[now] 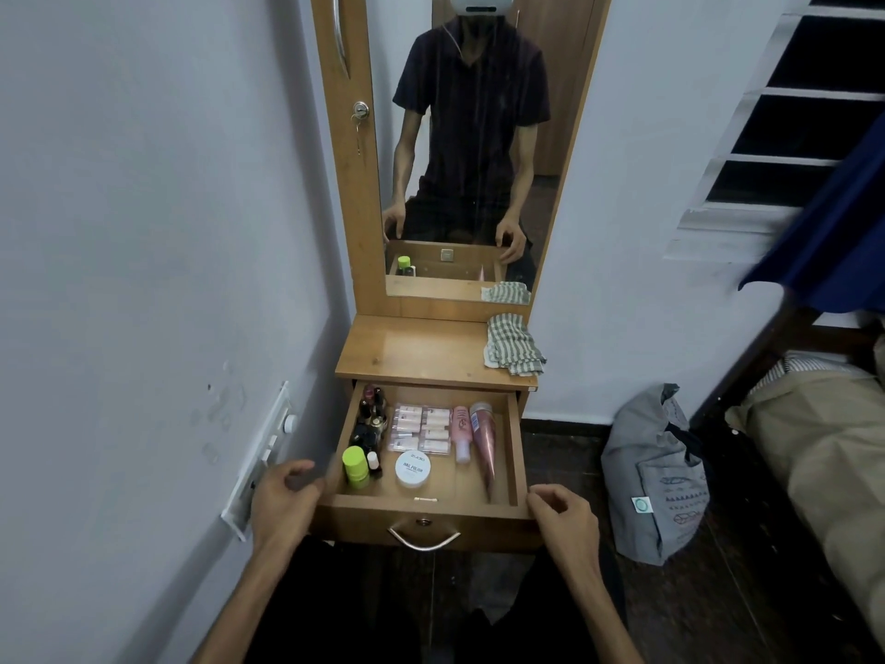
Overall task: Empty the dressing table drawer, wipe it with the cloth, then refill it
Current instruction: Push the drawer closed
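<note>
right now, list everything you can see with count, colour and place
drawer: one, wooden, pulled open and full
lime bottle: one, front left of the drawer
white jar: one, front middle of the drawer
dark bottles: several, left side of the drawer
pink sachets: a pack, middle back of the drawer
pink tubes: two, right of the drawer
cloth: one, grey-white striped, tabletop right
mirror: one, above the tabletop
bag: one, grey, floor right
left hand: at the drawer's left front corner
right hand: at the right front corner
</note>
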### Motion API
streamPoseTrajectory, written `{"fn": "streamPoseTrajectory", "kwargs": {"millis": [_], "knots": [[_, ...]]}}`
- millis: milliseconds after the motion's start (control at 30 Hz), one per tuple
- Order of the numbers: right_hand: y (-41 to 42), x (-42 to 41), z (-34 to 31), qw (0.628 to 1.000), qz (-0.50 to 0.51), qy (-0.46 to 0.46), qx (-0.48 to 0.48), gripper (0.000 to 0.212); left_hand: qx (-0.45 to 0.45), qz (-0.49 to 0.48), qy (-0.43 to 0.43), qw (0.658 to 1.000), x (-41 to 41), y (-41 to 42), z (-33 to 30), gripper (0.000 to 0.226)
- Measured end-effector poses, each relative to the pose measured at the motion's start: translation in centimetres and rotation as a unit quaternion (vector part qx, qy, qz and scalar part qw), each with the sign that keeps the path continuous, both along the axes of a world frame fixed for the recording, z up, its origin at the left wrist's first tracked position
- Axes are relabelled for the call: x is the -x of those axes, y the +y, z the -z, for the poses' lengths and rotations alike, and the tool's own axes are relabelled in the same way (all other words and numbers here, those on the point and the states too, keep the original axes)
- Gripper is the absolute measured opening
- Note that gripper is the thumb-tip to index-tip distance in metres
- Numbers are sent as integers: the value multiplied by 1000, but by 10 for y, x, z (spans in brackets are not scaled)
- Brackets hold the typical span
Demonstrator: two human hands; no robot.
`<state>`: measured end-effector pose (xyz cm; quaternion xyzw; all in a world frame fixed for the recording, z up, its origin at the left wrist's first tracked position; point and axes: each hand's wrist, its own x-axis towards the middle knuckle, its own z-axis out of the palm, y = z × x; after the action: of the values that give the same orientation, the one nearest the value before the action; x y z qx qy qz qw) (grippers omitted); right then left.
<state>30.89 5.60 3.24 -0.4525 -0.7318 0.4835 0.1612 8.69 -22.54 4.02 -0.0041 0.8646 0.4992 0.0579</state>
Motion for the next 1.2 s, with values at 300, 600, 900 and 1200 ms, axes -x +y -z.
{"fn": "streamPoseTrajectory", "kwargs": {"millis": [300,600,900,1200], "knots": [[-7,-26,12,994,77,-50,57,46,-85,-81,-93,989,-13,-15,24,21],[-14,-23,9,986,138,0,89,34,-95,-120,-99,983,-13,-11,29,16],[-2,-7,10,984,143,27,100,30,-123,-132,-86,980,2,1,33,19],[17,21,14,979,170,38,104,32,-120,-136,-77,980,28,21,32,19]]}}
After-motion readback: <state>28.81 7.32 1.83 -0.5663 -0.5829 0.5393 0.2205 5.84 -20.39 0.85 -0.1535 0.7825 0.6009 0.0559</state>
